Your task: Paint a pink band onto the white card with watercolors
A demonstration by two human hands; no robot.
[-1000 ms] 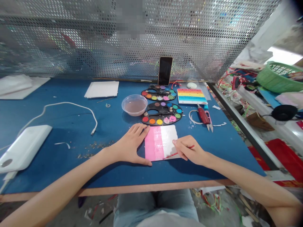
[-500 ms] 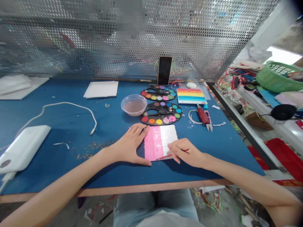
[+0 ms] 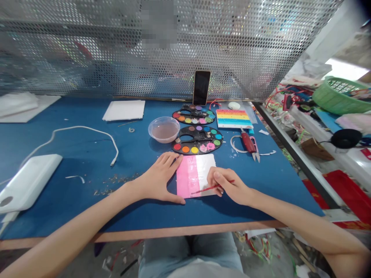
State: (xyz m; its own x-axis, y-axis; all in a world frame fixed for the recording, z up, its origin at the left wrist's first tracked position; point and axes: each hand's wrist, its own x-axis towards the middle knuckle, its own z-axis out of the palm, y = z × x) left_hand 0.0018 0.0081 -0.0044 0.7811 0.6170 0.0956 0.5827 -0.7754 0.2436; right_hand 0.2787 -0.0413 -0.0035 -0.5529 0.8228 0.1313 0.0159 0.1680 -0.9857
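Note:
A square white board [image 3: 195, 175] lies on the blue table, its left part painted pink and its right part still white. My left hand [image 3: 158, 179] rests flat against the board's left edge, with the fingertips and thumb touching it. My right hand [image 3: 228, 186] grips a thin red paintbrush [image 3: 213, 188] at the board's lower right. The brush tip lies over the pink paint. Just beyond the board sits a black watercolour palette [image 3: 197, 139] with round colour pans.
A bowl of cloudy water [image 3: 164, 129], a second palette [image 3: 193, 115], a rainbow-striped board [image 3: 234, 118] and red-handled thread snips [image 3: 248, 143] stand beyond my hands. A white power bank [image 3: 27, 177] and cable lie left. A perforated metal screen [image 3: 174, 46] backs the table.
My right hand has shifted left over the board, and the brush now lies flatter with its tip further onto the pink. My left hand has stayed in place on the board.

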